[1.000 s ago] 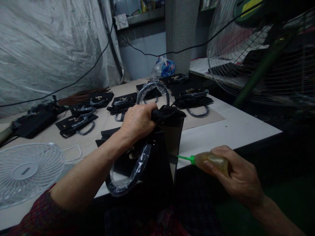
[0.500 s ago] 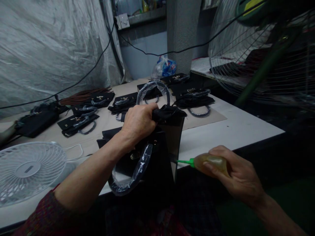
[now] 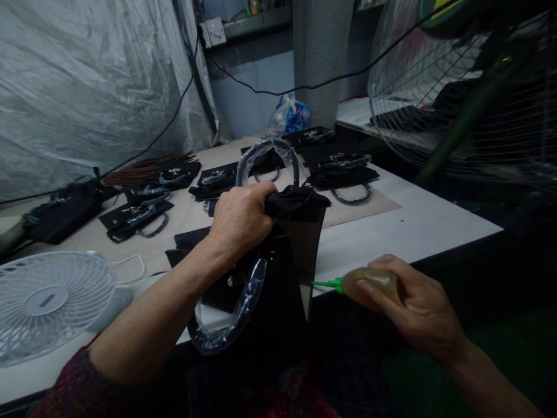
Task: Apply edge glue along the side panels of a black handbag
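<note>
Fan (image 3: 46, 302) at the desk's (image 3: 418, 223) left edge, then the left hand (image 3: 239, 220) with its grip closed on the bunched top of the black handbag (image 3: 278, 273) held upright at the near edge, then the right hand (image 3: 418, 310) squeezing a glue bottle (image 3: 369, 283), whose green nozzle should stay steady against the side seam.

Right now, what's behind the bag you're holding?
Behind the bag, flat black bags with wrapped handles lie in rows on the table, with a blue plastic bag at the far edge. The held bag and left hand hide the table directly behind them.
</note>
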Motion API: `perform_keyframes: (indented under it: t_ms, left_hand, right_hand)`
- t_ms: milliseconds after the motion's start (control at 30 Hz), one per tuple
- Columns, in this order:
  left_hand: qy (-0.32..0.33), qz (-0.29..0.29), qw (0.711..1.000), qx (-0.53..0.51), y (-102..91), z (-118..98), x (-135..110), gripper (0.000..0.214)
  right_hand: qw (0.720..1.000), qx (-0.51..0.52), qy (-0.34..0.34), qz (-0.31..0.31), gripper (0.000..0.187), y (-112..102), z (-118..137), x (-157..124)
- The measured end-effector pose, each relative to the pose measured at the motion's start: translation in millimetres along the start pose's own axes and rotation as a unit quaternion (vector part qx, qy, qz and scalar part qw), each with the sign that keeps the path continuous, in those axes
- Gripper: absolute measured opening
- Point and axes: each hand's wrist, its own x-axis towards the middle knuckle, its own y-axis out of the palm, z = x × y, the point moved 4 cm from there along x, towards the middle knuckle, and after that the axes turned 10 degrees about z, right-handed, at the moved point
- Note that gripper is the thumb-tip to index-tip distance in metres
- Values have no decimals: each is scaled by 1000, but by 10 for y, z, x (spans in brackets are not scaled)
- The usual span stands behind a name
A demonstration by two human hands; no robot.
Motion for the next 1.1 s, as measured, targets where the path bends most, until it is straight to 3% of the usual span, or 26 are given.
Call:
perform_keyframes:
  t_ms: [100, 233, 367, 533, 667, 800, 933, 1100]
  left_hand:
    - [5, -5, 1000, 0, -1, -1, -15, 23]
    - [7, -11, 1000, 7, 6, 6, -30, 28]
    - [7, -11, 1000, -1, 9, 21, -38, 22]
    - [11, -11, 1000, -10, 6, 30, -45, 24]
    - [8, -4, 1000, -8, 5, 16, -61, 28]
    - [11, -6, 1000, 0, 0, -3, -75, 28]
    - [12, -9, 1000, 2, -6, -2, -85, 29]
    - [10, -12, 1000, -1, -26, 12, -114, 25]
  right_hand:
    - [1000, 14, 0, 25, 14, 47, 11, -13]
    - [999, -17, 3, -27, 12, 5, 18, -26]
    - [1000, -4, -6, 14, 10, 21, 26, -31]
    - [1000, -12, -3, -4, 10, 4, 10, -54]
    - [1000, 1, -7, 30, 10, 23, -5, -56]
    - [1000, -5, -5, -4, 11, 8, 14, -49]
    - [997, 41, -14, 62, 14, 63, 76, -17]
    - [998, 42, 9, 52, 16, 23, 94, -5]
